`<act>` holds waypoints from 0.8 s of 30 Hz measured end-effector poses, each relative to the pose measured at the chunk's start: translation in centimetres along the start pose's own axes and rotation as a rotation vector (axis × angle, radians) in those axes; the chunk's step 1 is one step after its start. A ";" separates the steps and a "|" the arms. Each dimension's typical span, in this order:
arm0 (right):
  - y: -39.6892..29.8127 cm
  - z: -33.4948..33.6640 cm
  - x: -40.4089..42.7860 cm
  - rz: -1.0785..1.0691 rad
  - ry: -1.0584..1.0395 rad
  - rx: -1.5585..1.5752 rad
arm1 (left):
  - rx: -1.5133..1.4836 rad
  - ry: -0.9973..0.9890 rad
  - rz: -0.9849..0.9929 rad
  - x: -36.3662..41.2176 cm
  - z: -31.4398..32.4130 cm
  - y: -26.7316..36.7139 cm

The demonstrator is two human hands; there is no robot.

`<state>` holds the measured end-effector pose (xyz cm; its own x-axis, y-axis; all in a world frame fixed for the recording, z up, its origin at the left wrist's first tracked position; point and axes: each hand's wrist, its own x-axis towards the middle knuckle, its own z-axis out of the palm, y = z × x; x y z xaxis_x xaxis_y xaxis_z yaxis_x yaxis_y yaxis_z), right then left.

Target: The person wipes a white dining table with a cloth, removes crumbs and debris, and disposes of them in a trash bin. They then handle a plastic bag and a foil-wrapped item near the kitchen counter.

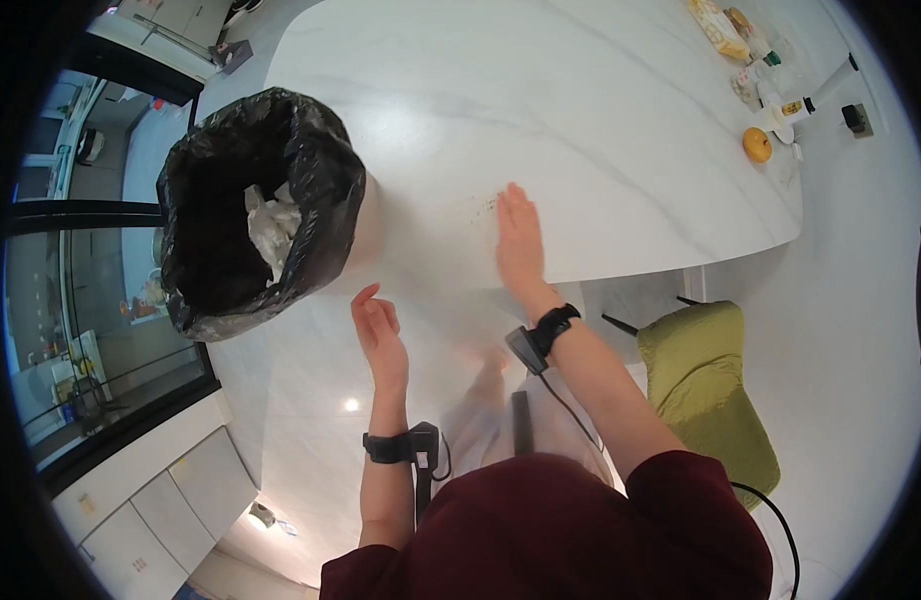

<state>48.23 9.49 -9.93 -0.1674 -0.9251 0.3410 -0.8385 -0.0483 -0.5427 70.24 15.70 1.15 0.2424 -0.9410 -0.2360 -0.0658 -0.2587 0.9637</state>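
My right hand (520, 240) rests on the white marbled table (460, 67) near its front edge, fingers straight and side by side. Dark crumbs (483, 211) lie scattered just left of its fingertips. My left hand (382, 341) hovers by the table's front edge with loosely bent fingers and holds nothing. Beyond it, at the left, is a trash bin (366, 229) lined with a black plastic bag (329, 169). Crumpled white tissue (271, 229) shows inside the bag. The bin's base is hidden.
At the far right of the table are an orange fruit (757, 145), a yellow food package (719, 30) and several bottles or jars (749, 81). A green chair (704, 390) stands at my right. Black-framed glass (93, 300) is on the left. Cables run from my wristbands.
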 end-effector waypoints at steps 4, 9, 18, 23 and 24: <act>-1.1 0.4 0.3 0.043 0.003 0.181 | 0.026 -0.049 0.001 -0.5 -1.2 -0.4; 6.2 -5.1 -0.6 0.109 0.077 -0.109 | -0.038 -0.105 0.030 -0.3 -1.7 -1.6; -3.5 2.4 -2.5 -0.021 -0.008 -0.056 | -0.046 -0.049 0.027 -0.1 -4.2 1.1; -4.8 2.0 -0.4 0.122 -0.097 0.266 | -0.051 0.036 0.121 0.2 -6.5 5.0; -3.7 1.1 -0.1 0.072 0.002 0.286 | -0.078 0.071 0.090 0.1 -6.7 5.9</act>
<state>51.86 9.33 -8.79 -0.2222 -0.9292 0.2954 -0.6447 -0.0873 -0.7595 76.39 15.59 7.70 0.3070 -0.9412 -0.1410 -0.0158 -0.1531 0.9881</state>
